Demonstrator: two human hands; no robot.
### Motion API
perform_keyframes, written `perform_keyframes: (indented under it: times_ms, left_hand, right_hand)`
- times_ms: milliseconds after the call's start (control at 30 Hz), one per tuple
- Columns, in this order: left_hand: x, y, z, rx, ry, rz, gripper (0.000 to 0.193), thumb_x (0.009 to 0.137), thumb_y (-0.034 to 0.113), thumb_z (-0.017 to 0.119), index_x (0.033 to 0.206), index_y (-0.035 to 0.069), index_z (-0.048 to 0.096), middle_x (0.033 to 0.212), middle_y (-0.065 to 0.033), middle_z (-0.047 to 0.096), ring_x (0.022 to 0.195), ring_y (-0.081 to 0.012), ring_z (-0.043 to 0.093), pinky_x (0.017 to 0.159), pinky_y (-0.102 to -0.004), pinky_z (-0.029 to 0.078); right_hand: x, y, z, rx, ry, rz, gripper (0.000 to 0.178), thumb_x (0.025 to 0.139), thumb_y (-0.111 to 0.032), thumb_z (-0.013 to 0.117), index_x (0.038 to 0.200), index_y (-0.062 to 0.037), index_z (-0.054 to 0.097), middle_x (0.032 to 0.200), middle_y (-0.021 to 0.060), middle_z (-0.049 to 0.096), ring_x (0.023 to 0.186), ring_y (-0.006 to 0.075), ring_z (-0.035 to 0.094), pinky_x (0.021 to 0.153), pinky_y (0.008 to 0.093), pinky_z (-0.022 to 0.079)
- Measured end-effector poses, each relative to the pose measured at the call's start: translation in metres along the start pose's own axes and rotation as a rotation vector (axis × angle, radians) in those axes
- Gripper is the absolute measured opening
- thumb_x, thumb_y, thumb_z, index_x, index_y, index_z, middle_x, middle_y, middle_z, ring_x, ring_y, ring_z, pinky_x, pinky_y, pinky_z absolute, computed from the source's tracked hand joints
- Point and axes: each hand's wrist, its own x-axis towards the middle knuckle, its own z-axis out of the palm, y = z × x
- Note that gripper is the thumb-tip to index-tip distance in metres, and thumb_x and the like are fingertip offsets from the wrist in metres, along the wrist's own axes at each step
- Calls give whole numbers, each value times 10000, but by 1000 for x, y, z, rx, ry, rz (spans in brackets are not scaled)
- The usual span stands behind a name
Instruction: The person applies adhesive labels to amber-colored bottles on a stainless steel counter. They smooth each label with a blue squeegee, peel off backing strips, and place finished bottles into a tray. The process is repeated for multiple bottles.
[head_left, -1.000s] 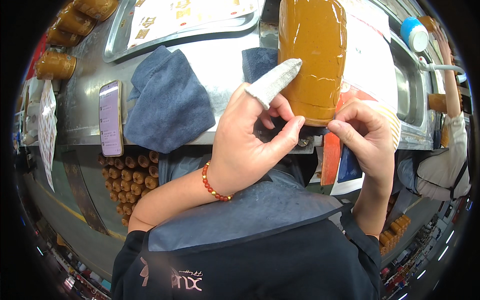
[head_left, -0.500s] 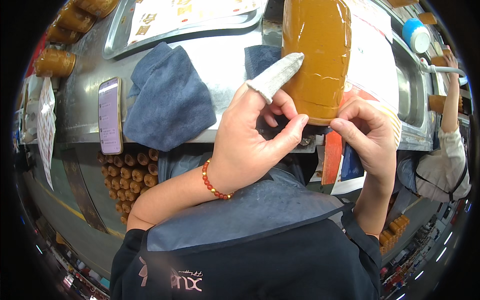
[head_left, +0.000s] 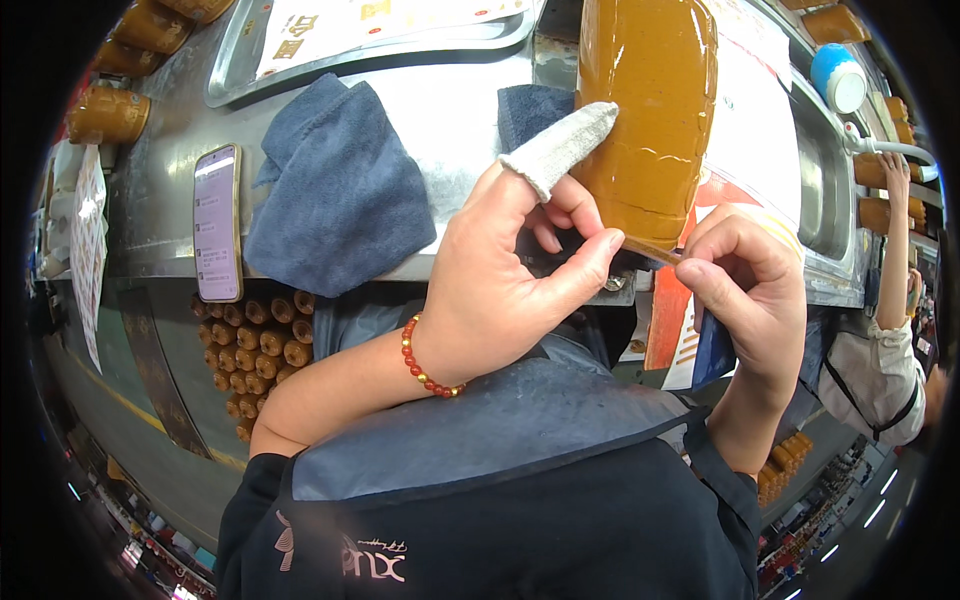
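Observation:
A large glossy brown bottle-shaped vessel [head_left: 648, 110] lies on the worktop, its near end toward me. A thin brown strip [head_left: 650, 248] is stretched across that near end. Thumb and finger of my left hand [head_left: 515, 265] pinch the strip's left end; a white knitted cover [head_left: 565, 148] sheathes the index finger, which points along the vessel's left side. My right hand [head_left: 750, 285] pinches the strip's other end between thumb and curled index finger. A red and gold bead bracelet [head_left: 425, 362] circles my left wrist.
On the metal counter lie a blue cloth [head_left: 340, 200], a phone [head_left: 218, 222] and a metal tray [head_left: 222, 85] with printed sheets. Brown jars [head_left: 110, 115] stand far left. A sink [head_left: 825, 200] is at the right, near another person's arm [head_left: 893, 240]. Stacked brown bottles [head_left: 255, 345] sit below.
My right hand has moved slightly right and down, drawing the strip taut away from the vessel's end. The vessel has shifted a little to the right. The other person has shifted position.

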Motion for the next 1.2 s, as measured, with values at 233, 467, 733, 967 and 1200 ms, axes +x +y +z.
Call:
perform_keyframes:
  times_ms: [233, 467, 733, 967, 1200]
  left_hand:
    - [1, -2, 4, -39, 38, -4, 650, 876, 42, 756, 1477, 38, 509, 919, 13, 629, 816, -82, 543, 735, -233, 468]
    - [-1, -3, 5, -40, 50, -1, 680, 870, 82, 763, 1497, 40, 501, 896, 16, 623, 821, -103, 525, 730, -244, 467]
    - [1, -3, 2, 30, 13, 44, 654, 880, -11, 755, 1473, 9, 480, 949, 1, 635, 834, -53, 573, 753, -215, 466]
    - [1, -4, 1, 49, 13, 49, 654, 874, 2, 765, 1462, -5, 478, 954, -2, 620, 834, -63, 574, 752, -219, 475]
    - [-7, -11, -7, 220, 129, 76, 593, 855, 56, 786, 1364, -30, 493, 1178, -78, 510, 939, -129, 509, 808, -260, 465]
  right_hand:
    - [2, 5, -3, -31, 10, -8, 130, 913, 8, 752, 870, -8, 631, 827, -11, 602, 749, 49, 543, 664, 206, 416]
    - [3, 9, -3, -39, 11, -11, 135, 918, 1, 752, 868, -12, 627, 825, -15, 596, 750, 47, 538, 663, 205, 412]
    - [5, 11, -2, -36, 26, 23, 137, 922, -10, 754, 870, -15, 628, 808, -26, 589, 732, 40, 525, 648, 202, 406]
    - [7, 15, -3, -83, 28, -16, 145, 924, -18, 755, 856, -20, 627, 798, -33, 582, 724, 32, 520, 635, 197, 399]
    - [8, 13, -1, -141, 50, 0, 164, 909, -6, 755, 826, -19, 614, 775, -25, 576, 714, 43, 524, 637, 208, 406]
